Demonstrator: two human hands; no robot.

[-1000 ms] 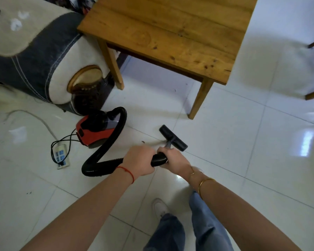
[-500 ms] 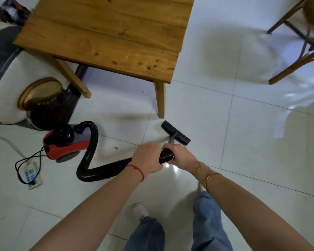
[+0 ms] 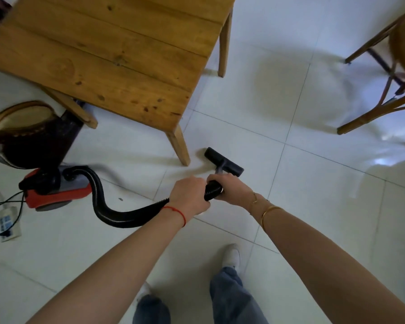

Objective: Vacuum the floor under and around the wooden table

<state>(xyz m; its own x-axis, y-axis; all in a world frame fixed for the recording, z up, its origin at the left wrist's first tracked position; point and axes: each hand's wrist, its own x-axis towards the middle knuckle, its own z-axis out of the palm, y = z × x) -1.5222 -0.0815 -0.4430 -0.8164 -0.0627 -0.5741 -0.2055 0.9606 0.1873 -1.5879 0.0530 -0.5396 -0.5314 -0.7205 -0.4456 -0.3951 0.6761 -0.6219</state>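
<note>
From the head camera, I saw both hands wrapped around the black hose (image 3: 131, 215) of the vacuum cleaner (image 3: 56, 191). My left hand (image 3: 188, 195) gripped the ribbed part, fingers curled over it, a red string at the wrist. My right hand (image 3: 229, 189) clamped the hose end just ahead of the left, where it met the short tube leading down to the nozzle (image 3: 223, 162) — the two hands sat nearly touching. Thin gold bangles circled the right wrist.

The nozzle lay flat on the white tiled floor (image 3: 313, 183), just beside the near leg of the wooden table (image 3: 108, 57), to its right and not under the tabletop. The hose looped back in an S-curve to the red and grey cleaner body, which stood on the floor to the left, near a dark round drum (image 3: 26, 134). A black cord ran from the cleaner to a white power strip (image 3: 7, 224) at the left edge. A wooden chair (image 3: 388, 73) stood well apart at the upper right. Below, jeans and white shoes showed — one foot (image 3: 231, 257) stepped forward.
</note>
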